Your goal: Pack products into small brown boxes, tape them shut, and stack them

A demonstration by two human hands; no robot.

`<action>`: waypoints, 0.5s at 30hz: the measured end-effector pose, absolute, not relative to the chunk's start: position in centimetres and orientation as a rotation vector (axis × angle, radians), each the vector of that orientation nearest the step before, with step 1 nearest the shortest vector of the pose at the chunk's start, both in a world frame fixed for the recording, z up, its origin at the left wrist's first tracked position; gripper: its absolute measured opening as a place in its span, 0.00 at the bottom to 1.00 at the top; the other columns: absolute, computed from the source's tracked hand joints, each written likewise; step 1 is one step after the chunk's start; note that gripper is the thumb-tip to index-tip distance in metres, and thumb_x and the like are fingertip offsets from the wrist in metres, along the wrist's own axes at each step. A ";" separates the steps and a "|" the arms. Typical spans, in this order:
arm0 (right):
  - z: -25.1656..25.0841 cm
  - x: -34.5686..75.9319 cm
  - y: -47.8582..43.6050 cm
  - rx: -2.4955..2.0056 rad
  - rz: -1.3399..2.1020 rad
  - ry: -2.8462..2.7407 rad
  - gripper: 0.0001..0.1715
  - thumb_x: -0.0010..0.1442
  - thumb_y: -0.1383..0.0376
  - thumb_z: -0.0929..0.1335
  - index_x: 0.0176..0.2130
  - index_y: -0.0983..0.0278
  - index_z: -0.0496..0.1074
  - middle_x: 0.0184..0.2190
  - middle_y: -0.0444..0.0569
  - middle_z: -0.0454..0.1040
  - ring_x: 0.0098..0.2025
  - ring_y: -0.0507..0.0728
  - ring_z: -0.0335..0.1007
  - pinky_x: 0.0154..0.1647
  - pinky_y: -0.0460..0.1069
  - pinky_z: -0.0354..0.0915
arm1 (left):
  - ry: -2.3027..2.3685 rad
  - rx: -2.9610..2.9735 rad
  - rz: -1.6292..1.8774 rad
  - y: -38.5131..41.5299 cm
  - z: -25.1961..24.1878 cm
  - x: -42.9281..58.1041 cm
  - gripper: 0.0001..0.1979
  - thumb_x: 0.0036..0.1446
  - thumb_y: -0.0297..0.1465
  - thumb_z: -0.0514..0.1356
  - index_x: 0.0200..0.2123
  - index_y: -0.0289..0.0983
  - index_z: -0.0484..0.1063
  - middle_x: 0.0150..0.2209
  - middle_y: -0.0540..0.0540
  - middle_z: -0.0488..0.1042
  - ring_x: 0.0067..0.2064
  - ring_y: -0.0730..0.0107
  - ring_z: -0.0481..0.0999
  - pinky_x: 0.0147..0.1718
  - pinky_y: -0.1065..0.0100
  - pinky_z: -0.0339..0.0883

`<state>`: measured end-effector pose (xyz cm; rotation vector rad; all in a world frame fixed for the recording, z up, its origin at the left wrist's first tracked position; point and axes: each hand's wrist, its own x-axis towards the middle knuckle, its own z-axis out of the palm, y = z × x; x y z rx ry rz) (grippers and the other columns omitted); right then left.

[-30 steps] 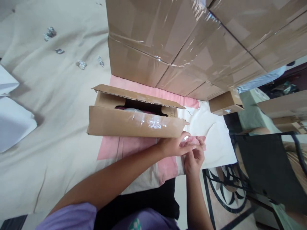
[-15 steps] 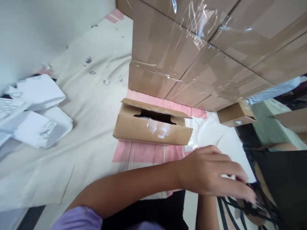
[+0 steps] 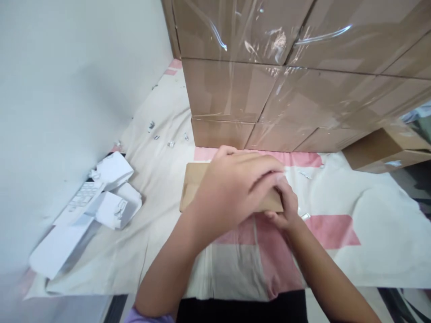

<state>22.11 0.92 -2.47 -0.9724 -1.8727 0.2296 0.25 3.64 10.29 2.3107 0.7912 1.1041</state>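
Note:
A small flat cardboard box (image 3: 193, 186) lies on a cream and pink cloth (image 3: 336, 224) in front of me. My left hand (image 3: 235, 186) lies across its top, fingers stretched out and pressing down on it. My right hand (image 3: 286, 208) grips the box's near right corner, fingers curled round the edge. Most of the box is hidden under my hands, and its flaps look closed.
A tall stack of large taped cardboard boxes (image 3: 269, 76) stands right behind. Another small box (image 3: 384, 150) lies at the right. White folded paper cartons (image 3: 101, 202) lie at the left by a pale wall (image 3: 60, 89). Small scraps (image 3: 161, 134) dot the cloth.
The small box was open with its flaps up; now both hands are on it and it looks closed. My left hand came back from the right. The view swung left.

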 end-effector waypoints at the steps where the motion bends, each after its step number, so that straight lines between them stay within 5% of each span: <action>1: -2.9 21.9 1.0 -0.901 0.203 -1.869 0.42 0.60 0.42 0.67 0.66 0.56 0.62 0.55 0.56 0.74 0.60 0.73 0.68 0.59 0.73 0.65 | 0.820 2.279 1.093 4.1 10.3 -0.2 0.08 0.67 0.28 0.58 0.37 0.41 0.78 0.37 0.55 0.83 0.41 0.71 0.79 0.47 0.65 0.64; 6: -4.1 21.4 1.0 -0.817 0.172 -1.859 0.42 0.63 0.43 0.65 0.69 0.55 0.58 0.58 0.56 0.73 0.63 0.74 0.65 0.61 0.73 0.62 | 0.948 2.014 0.888 6.0 9.9 -1.3 0.07 0.64 0.29 0.60 0.35 0.42 0.79 0.36 0.54 0.81 0.37 0.72 0.78 0.37 0.69 0.68; 15: -4.5 22.5 1.1 -0.786 0.194 -1.932 0.46 0.62 0.44 0.68 0.70 0.54 0.52 0.61 0.56 0.71 0.66 0.72 0.62 0.62 0.71 0.63 | 1.017 1.730 0.622 6.6 9.4 -0.8 0.07 0.64 0.34 0.61 0.35 0.42 0.79 0.33 0.52 0.79 0.36 0.70 0.77 0.36 0.69 0.69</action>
